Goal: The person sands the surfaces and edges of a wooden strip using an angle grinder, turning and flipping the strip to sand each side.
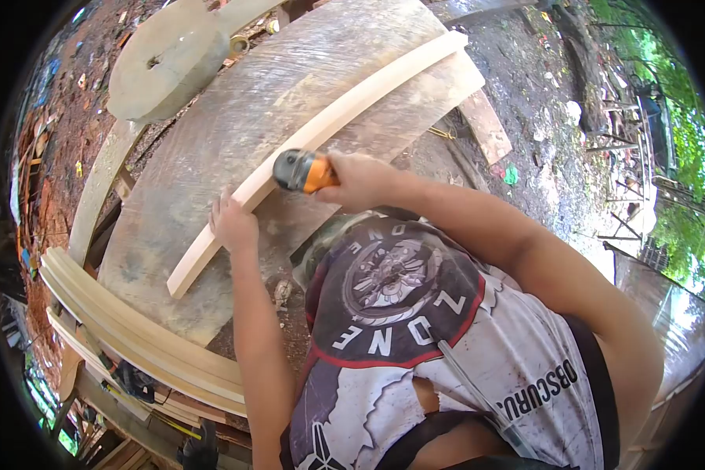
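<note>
A long, curved strip of pale wood (352, 102) lies across a worn plywood board (164, 180). Toward its near end, my left hand (235, 225) is closed over the strip, fingers draped across its top. My right hand (364, 180) grips an orange power sander (316, 171) with a dark, rounded head. The sander rests on or just over the strip's near edge, a short way up from my left hand; its underside is hidden.
Several curved wooden strips (133, 321) are stacked at lower left, beside a tape measure (172, 423). A rounded wooden slab (168, 63) stands at upper left. Muddy ground with debris (536, 125) surrounds the board. A narrow plank (486, 129) juts out beneath its right side.
</note>
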Action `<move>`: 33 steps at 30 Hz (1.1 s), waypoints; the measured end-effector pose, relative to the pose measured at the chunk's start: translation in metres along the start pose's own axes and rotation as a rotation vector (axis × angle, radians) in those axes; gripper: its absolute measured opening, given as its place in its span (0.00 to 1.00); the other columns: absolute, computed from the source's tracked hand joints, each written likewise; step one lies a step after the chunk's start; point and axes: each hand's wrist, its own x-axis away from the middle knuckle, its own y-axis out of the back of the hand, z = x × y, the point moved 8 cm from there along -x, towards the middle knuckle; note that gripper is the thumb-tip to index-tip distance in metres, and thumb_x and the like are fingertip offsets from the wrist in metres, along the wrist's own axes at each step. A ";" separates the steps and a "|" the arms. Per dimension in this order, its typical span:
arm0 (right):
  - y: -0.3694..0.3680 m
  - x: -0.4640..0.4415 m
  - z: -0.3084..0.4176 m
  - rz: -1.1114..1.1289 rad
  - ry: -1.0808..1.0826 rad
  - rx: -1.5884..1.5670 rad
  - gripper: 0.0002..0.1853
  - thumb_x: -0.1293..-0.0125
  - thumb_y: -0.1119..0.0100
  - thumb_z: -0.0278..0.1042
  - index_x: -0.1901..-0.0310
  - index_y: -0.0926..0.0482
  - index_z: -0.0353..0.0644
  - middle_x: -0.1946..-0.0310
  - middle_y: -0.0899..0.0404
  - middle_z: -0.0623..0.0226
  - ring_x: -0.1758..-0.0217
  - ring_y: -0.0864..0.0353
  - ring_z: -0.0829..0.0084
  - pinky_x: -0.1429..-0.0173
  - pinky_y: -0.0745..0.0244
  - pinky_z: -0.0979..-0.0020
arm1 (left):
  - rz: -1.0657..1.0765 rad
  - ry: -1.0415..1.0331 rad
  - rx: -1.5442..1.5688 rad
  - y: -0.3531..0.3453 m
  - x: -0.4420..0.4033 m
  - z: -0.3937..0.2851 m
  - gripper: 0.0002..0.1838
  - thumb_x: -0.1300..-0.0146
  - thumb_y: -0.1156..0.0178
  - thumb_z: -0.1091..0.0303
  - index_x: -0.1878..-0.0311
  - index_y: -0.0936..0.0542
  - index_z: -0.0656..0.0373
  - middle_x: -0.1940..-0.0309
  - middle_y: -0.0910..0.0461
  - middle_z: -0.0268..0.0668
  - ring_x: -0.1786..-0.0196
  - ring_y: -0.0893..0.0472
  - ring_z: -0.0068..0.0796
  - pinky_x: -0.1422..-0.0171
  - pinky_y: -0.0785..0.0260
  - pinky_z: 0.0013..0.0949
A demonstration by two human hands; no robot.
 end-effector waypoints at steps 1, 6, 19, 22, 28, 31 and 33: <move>0.014 0.003 -0.013 -0.011 -0.054 -0.022 0.34 0.38 0.32 0.57 0.44 0.25 0.31 0.53 0.15 0.41 0.46 0.14 0.45 0.39 0.21 0.51 | 0.008 0.003 0.004 -0.005 0.001 0.000 0.22 0.41 0.40 0.72 0.42 0.15 0.57 0.30 0.22 0.34 0.30 0.24 0.46 0.22 0.37 0.53; 0.087 0.010 -0.115 -0.203 -0.208 -0.105 0.31 0.37 0.30 0.51 0.39 0.22 0.38 0.53 0.14 0.49 0.47 0.13 0.53 0.39 0.21 0.59 | -0.016 0.037 0.008 0.000 0.004 0.000 0.20 0.38 0.45 0.73 0.44 0.15 0.59 0.29 0.23 0.33 0.28 0.25 0.47 0.20 0.39 0.54; 0.254 0.025 -0.312 -0.489 -0.447 -0.171 0.22 0.35 0.32 0.52 0.49 0.17 0.42 0.73 0.20 0.73 0.70 0.20 0.77 0.64 0.24 0.69 | 0.014 -0.041 -0.051 0.008 0.010 0.011 0.22 0.42 0.46 0.76 0.45 0.16 0.61 0.29 0.22 0.34 0.29 0.25 0.51 0.22 0.36 0.53; 0.290 0.023 -0.343 -0.567 -0.366 -0.149 0.23 0.36 0.30 0.52 0.47 0.16 0.43 0.69 0.19 0.72 0.68 0.20 0.77 0.63 0.23 0.69 | 0.006 -0.018 -0.033 0.003 0.008 0.018 0.24 0.43 0.46 0.76 0.42 0.16 0.60 0.29 0.22 0.34 0.29 0.25 0.52 0.21 0.36 0.52; 0.347 0.024 -0.413 -0.733 -0.476 -0.296 0.25 0.40 0.27 0.55 0.53 0.16 0.39 0.67 0.18 0.70 0.68 0.19 0.76 0.65 0.24 0.69 | 0.004 -0.002 -0.068 0.009 0.009 0.017 0.28 0.44 0.46 0.76 0.38 0.17 0.59 0.28 0.24 0.33 0.28 0.27 0.52 0.20 0.36 0.50; 0.341 0.042 -0.443 -0.938 -0.542 -0.474 0.25 0.42 0.24 0.55 0.57 0.16 0.40 0.67 0.18 0.71 0.69 0.20 0.76 0.66 0.25 0.69 | 0.083 0.025 -0.080 -0.003 0.004 0.034 0.28 0.41 0.47 0.76 0.36 0.18 0.59 0.29 0.22 0.38 0.29 0.26 0.53 0.21 0.36 0.50; 0.319 0.052 -0.451 -1.025 -0.308 -0.737 0.22 0.39 0.25 0.51 0.54 0.17 0.42 0.68 0.20 0.71 0.71 0.21 0.76 0.66 0.24 0.68 | 0.095 0.187 0.099 -0.008 0.001 0.047 0.26 0.38 0.48 0.74 0.36 0.18 0.58 0.34 0.19 0.46 0.32 0.23 0.53 0.24 0.34 0.51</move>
